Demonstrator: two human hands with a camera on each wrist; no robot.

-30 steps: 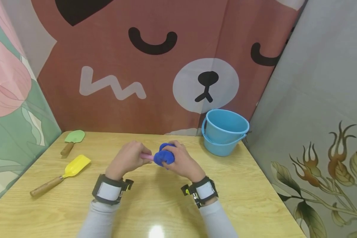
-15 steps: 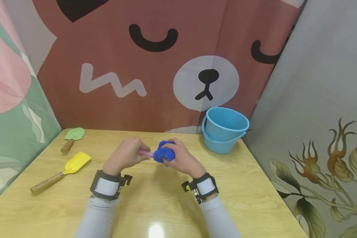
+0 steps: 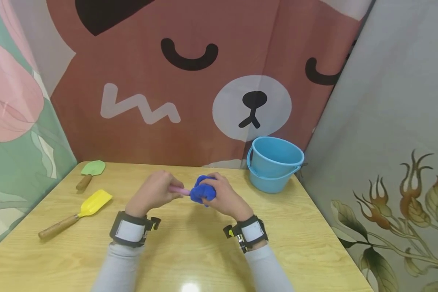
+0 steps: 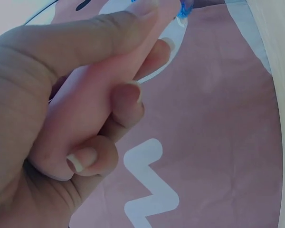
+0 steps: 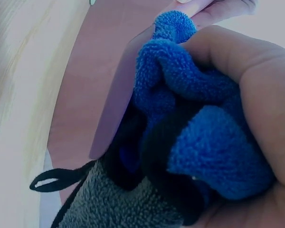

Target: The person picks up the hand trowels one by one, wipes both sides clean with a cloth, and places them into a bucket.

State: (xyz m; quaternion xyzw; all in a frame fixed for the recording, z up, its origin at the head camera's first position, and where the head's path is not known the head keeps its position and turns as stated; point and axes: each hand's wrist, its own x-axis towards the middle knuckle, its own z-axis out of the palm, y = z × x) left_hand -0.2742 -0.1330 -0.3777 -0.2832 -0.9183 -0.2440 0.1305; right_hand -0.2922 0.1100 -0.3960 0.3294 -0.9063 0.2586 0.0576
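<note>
My left hand (image 3: 151, 194) grips the pink handle (image 3: 179, 190) of a tool, its thumb along the top. In the left wrist view the fingers curl round the smooth handle (image 4: 92, 97). My right hand (image 3: 228, 198) holds a bunched blue terry cloth (image 3: 203, 194) around the tool's other end, over the middle of the table. In the right wrist view the cloth (image 5: 213, 152) also shows a grey side, black edging and a hanging loop. A flat pinkish-purple blade (image 5: 115, 109) sticks out beside it; the rest of the tool's head is hidden by the cloth.
A light blue bucket (image 3: 275, 160) stands at the table's back right. A yellow scoop (image 3: 94, 203) with a wooden handle lies on the left, and a small green trowel (image 3: 93, 168) behind it. Printed curtains (image 3: 190, 121) rise behind the wooden table (image 3: 190, 251).
My left hand has drifted slightly left, with a little more pink handle showing beside the cloth. My right hand stays around the cloth. The head view has shifted slightly.
</note>
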